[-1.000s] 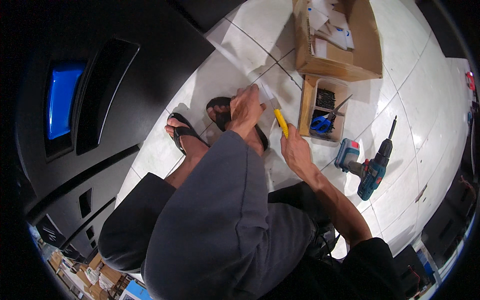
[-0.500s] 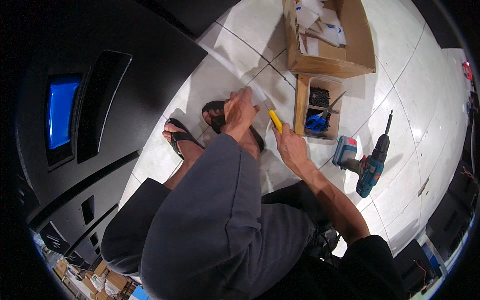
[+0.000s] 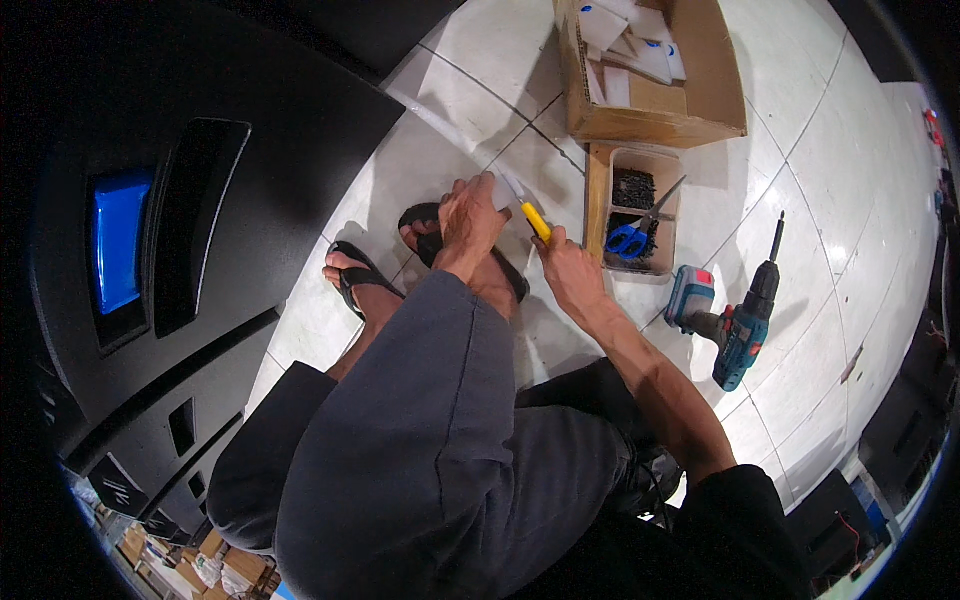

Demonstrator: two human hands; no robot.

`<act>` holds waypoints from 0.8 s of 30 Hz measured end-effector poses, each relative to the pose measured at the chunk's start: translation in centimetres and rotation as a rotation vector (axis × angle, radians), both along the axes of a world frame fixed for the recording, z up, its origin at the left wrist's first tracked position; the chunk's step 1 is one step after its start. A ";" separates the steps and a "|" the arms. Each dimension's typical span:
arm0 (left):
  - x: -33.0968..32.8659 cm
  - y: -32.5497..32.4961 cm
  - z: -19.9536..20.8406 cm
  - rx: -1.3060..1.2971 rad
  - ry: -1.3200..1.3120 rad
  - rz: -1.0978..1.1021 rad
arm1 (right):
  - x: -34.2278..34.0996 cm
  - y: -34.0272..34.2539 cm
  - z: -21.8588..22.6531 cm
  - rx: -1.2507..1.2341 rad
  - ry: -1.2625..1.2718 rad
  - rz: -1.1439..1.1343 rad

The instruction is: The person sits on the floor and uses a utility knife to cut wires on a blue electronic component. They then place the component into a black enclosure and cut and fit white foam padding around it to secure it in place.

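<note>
Black panel (image 3: 200, 250): a big dark moulded body with a blue window, filling the space left of the fingers and reaching well behind them.
Floor (image 3: 850, 200): pale tiles with dark joints; everything loose lies on it, to the right of and beyond the fingers.
Cardboard box (image 3: 660, 110): open, white packets inside, well beyond the fingertips.
Drill (image 3: 745, 325): teal cordless one lying on its side, off to the right of the right hand and clear of it.
Wooden tray (image 3: 598, 210): just beyond the right hand's knuckles, holding dark screws and blue-handled scissors (image 3: 632, 238).
Left hand (image 3: 468, 222): fingers curled down over a small pale piece (image 3: 500, 188) at the fingertips, pinning it above the sandalled foot (image 3: 470, 262).
Right hand (image 3: 568, 272): fingers closed round the yellow-handled knife (image 3: 536, 220), whose tip points up and left to the pale piece, right at the left fingertips.
Step in hand: by my reading, cutting or trimming the pale piece, one hand steadying and the other working the blade.
Next move calls for: a short controlled stroke, I judge, with the left fingertips kept out of the blade's line, since tip and fingertips are almost touching.
Change from half a second ago: the two hands hold the same pairing and the knife's slant looks alike; the tray, drill and box sit a little differently in the picture, which I put down to a slight turn of the head and not to anything moved.
</note>
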State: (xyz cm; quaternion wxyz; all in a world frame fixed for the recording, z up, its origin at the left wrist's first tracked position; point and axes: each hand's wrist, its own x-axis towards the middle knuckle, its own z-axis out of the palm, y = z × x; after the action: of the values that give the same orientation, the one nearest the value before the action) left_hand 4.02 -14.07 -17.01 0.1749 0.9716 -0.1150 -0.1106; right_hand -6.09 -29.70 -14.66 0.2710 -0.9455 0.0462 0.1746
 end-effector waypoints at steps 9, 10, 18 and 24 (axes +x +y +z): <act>0.1 0.0 -0.2 0.003 0.022 0.015 | -1.0 -0.4 -0.7 0.004 0.051 -0.012; 0.1 0.0 -0.2 0.009 0.029 0.010 | -0.8 -0.4 -0.8 0.002 0.055 -0.003; 0.1 0.2 -0.3 -0.050 0.024 0.020 | -1.0 -0.5 -1.8 0.037 0.127 -0.024; 0.0 0.2 -0.5 -0.013 -0.006 0.005 | -0.2 -0.1 -3.2 0.066 0.109 -0.039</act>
State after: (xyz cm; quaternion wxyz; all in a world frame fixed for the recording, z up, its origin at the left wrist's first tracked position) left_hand 4.04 -13.91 -17.47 0.1811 0.9710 -0.1139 -0.1065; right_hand -6.25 -29.81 -17.88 0.3026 -0.9240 0.0734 0.2219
